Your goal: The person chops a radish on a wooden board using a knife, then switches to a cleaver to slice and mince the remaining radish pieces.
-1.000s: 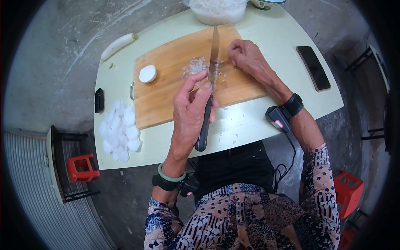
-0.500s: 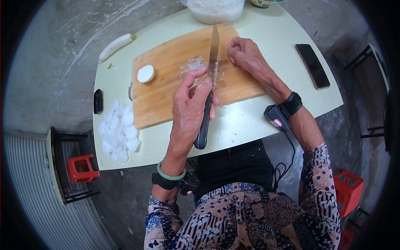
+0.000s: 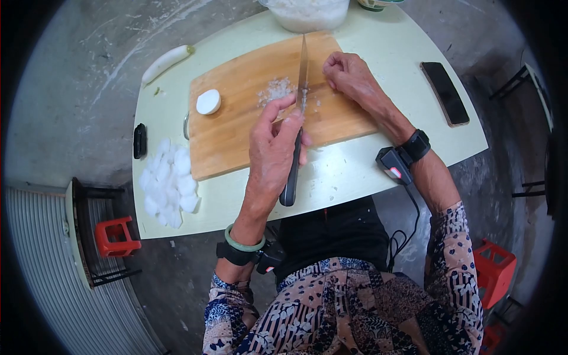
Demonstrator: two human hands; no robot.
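Observation:
My left hand (image 3: 275, 148) grips the dark handle of a kitchen knife (image 3: 303, 65), its blade lying on edge over the wooden cutting board (image 3: 236, 130). A small heap of finely chopped white radish (image 3: 275, 90) lies just left of the blade. My right hand (image 3: 349, 77) rests on the board to the right of the blade, fingers curled, beside the chopped bits; whether it holds any is unclear. A round white radish stub (image 3: 208, 102) sits on the left part of the board.
A pile of white radish slices (image 3: 168, 183) lies on the pale table (image 3: 378, 35) at left, near a small black object (image 3: 139, 141). A whole white radish (image 3: 165, 62) lies at the far left edge. A clear tub (image 3: 307, 15) stands behind the board. A phone (image 3: 445, 93) lies at right.
The knife and my left hand shifted slightly, the blade staying over the chopped radish. My right hand stayed in place.

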